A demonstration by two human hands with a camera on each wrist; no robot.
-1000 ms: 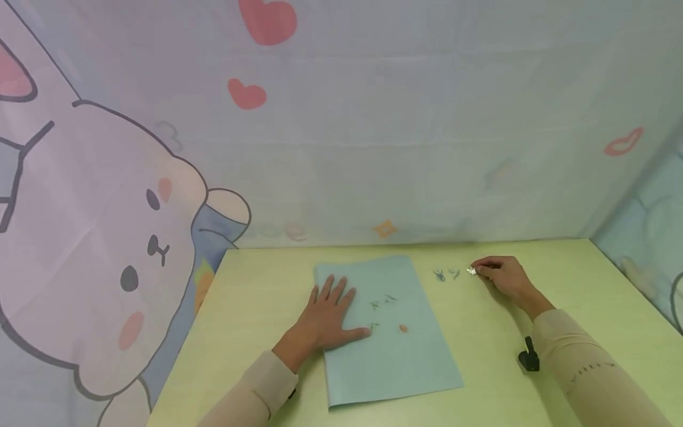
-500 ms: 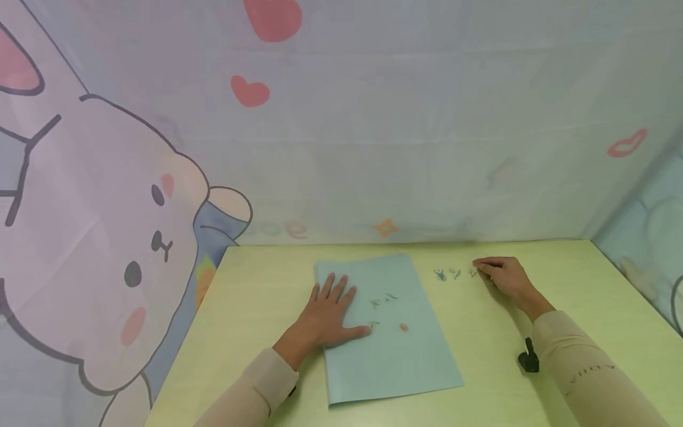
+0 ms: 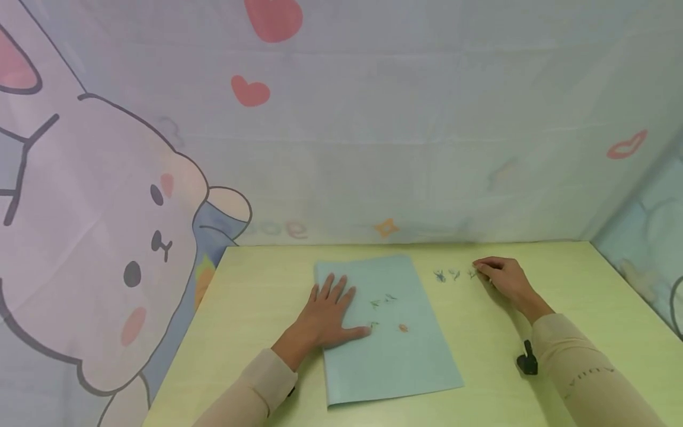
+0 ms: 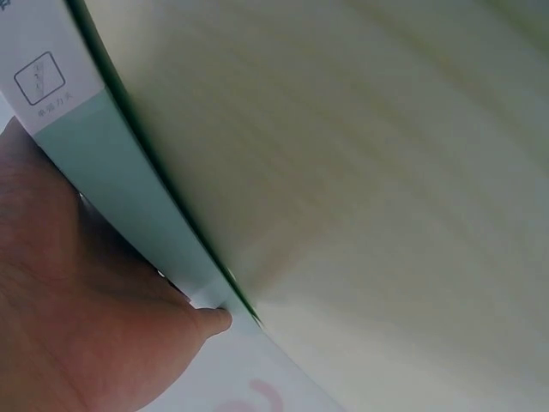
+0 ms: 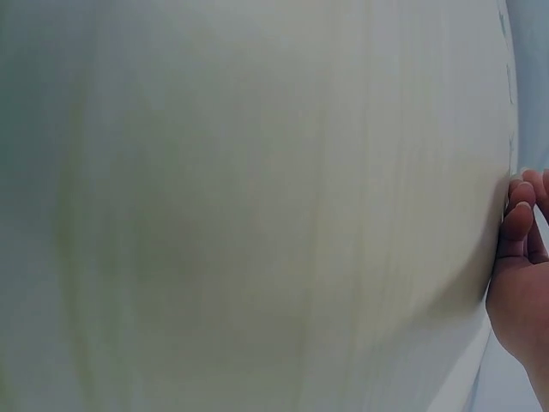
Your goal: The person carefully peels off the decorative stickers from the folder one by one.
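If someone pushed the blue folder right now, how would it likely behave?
The blue folder would probably slide rather than roll or tip, lying flat. Its straight edge suggests moderate stiffness. The left hand spread on it would likely resist.

The left sleeve (image 3: 251, 388) is beige; the beige right sleeve (image 3: 578, 356) bears dark lettering (image 3: 592, 375), a black gadget (image 3: 527, 363) beside it.
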